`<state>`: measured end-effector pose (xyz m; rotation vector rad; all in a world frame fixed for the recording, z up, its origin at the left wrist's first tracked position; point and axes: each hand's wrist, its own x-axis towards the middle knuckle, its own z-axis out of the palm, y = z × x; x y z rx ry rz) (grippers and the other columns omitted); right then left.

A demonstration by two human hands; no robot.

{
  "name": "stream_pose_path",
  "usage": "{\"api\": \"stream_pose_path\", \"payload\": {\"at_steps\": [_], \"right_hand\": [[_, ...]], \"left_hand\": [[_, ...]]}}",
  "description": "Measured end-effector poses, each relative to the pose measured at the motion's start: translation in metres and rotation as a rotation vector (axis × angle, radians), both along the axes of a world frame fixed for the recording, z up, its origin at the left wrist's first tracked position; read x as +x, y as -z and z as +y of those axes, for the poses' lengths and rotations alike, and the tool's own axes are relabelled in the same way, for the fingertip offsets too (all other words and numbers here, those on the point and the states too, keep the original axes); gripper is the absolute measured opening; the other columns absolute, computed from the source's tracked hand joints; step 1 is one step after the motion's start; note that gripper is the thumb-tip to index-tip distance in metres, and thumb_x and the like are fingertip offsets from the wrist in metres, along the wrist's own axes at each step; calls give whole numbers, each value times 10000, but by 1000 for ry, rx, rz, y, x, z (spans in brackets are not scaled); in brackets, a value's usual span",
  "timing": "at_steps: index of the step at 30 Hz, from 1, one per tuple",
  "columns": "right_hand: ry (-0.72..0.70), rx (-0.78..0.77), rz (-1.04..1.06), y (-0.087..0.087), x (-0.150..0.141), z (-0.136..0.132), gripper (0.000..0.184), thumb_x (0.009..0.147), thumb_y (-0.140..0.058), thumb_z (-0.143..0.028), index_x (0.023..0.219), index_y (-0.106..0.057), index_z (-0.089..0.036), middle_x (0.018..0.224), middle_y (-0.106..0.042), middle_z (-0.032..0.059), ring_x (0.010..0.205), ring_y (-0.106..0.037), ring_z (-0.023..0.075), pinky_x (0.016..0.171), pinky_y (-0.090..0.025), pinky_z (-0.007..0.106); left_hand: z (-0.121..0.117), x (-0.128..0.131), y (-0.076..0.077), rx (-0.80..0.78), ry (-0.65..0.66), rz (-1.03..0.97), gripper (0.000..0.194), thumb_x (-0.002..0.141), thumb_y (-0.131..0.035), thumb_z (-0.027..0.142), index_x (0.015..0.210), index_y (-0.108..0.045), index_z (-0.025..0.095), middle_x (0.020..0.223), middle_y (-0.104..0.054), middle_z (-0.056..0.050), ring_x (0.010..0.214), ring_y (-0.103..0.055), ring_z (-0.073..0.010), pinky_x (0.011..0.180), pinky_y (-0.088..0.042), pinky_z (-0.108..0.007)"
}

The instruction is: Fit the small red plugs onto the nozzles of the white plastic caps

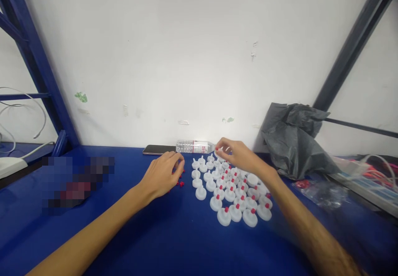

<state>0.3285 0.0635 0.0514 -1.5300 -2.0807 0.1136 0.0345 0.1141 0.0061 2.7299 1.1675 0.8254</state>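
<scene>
My right hand (236, 153) is at the back of a group of white nozzle caps (230, 194), its thumb and fingers closed around a white nozzle cap (220, 155) with a red tip at their ends. Many caps nearer the front carry small red tip caps (226, 210); those at the back left have bare white spouts (195, 163). Left of the group, my left hand (164, 174) hovers low with curled fingers and thumb and index drawn together. Loose red tip caps (182, 184) lie beside and partly under it. Whatever it pinches is hidden.
Against the wall lie a clear plastic bottle (193, 147) on its side and a dark phone (158, 149). A grey plastic bag (292, 143) and a clear bag (325, 194) are on the right. A blurred-out item (77, 186) sits at left on the blue table (174, 238).
</scene>
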Motion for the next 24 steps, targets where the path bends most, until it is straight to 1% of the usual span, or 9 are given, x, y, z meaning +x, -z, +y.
{"api": "stream_pose_path", "payload": {"at_steps": [1,2,4,8,12,15,17,21,24], "right_hand": [[-48,75,-80,3,-14,-2,180,994,-578,-369,1092,-655,-239,1107,-768,79,975,-717,241,850,-575,391],[-77,105,-103,7,-27,-5,177,990,-591,-334,1124,-648,-232,1128,-755,85,1020,-702,250,911,-565,419],[-141,139,-131,13,-51,-11,199,973,-626,-299,1164,-625,-241,1137,-735,76,1037,-691,247,934,-571,428],[-265,230,-242,18,-79,-20,103,995,-623,-301,1094,-615,-274,1040,-727,71,969,-698,273,823,-620,456],[-245,276,-239,17,-82,-22,103,1017,-623,-349,1092,-597,-284,1065,-752,70,985,-717,284,833,-620,457],[-212,273,-218,17,-80,-21,112,1016,-630,-369,1097,-599,-298,1053,-771,52,960,-736,288,859,-617,481],[-202,238,-204,18,-81,-22,126,1010,-641,-367,1119,-596,-320,1070,-761,44,911,-734,272,817,-627,482],[-234,206,-139,19,-83,-21,178,977,-698,-309,1115,-586,-321,1108,-721,36,913,-715,226,775,-624,397],[-251,252,-177,16,-71,-14,137,993,-649,-232,1107,-600,-290,1117,-700,45,906,-707,206,782,-599,358]], "left_hand": [[-3,1,0,-4,29,-20,237,1069,-436,360,1021,-636,241,911,-687,-22,918,-637,-232,796,-438,-365],[-5,3,1,-11,50,-32,240,1068,-458,404,1043,-635,244,898,-682,-15,904,-638,-231,794,-439,-368],[-9,5,3,-24,78,-24,263,1063,-481,470,1072,-631,254,889,-676,-10,882,-642,-234,765,-436,-370],[-10,8,9,13,135,52,271,1092,-362,353,1036,-609,256,953,-694,-35,905,-655,-246,742,-429,-375],[-9,7,8,-4,108,27,320,1111,-280,331,977,-559,252,939,-699,-39,875,-671,-241,742,-435,-374],[-10,7,6,-36,89,3,304,1112,-299,379,946,-524,260,909,-697,-25,831,-674,-238,724,-428,-369],[-11,7,7,-63,104,0,267,1104,-323,390,966,-514,263,937,-712,-23,826,-680,-237,721,-426,-368],[-11,12,11,-62,124,30,305,1111,-272,404,1010,-524,266,951,-722,-31,840,-684,-249,713,-407,-370],[-12,14,9,-62,66,10,374,1115,-221,413,911,-499,268,807,-679,-12,738,-646,-240,666,-352,-363]]}}
